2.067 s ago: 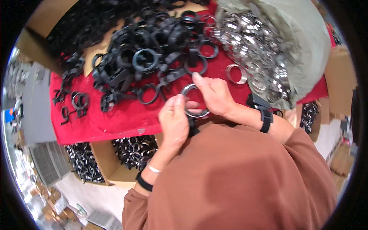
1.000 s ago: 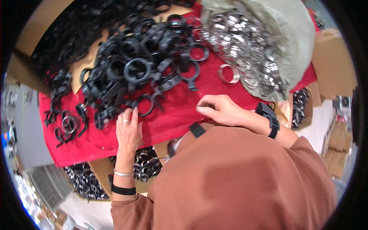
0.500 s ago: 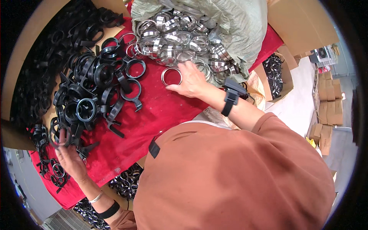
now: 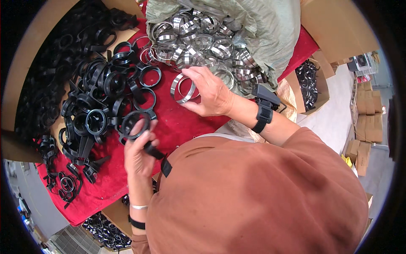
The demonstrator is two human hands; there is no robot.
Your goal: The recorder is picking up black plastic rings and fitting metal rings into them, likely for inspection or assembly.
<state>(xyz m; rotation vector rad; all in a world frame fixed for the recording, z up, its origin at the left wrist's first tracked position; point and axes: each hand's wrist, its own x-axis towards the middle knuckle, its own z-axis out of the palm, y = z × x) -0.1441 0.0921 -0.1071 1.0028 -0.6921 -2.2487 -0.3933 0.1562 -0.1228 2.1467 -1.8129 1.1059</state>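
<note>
My left hand [image 4: 139, 154] grips a black plastic ring with a handle [image 4: 134, 125] and lifts it just above the red cloth [image 4: 186, 122]. My right hand [image 4: 211, 93] holds a shiny metal ring [image 4: 182, 88] by its edge, close to the heap of metal rings [image 4: 198, 36] spilling from a grey-green bag [image 4: 270, 29]. A big pile of black plastic rings [image 4: 101, 97] lies left of my left hand. A black band with a device sits on my right wrist [image 4: 263, 111].
Cardboard boxes of black parts stand at the left [image 4: 38, 76], at the right [image 4: 311, 84] and under the table edge [image 4: 105, 228]. A few assembled black pieces [image 4: 65, 184] lie at the cloth's lower left. Stacked cartons [image 4: 366, 127] sit on the floor at right.
My left hand has come back from the far left with a black ring in it. My right hand has picked the metal ring off the cloth and tilted it up.
</note>
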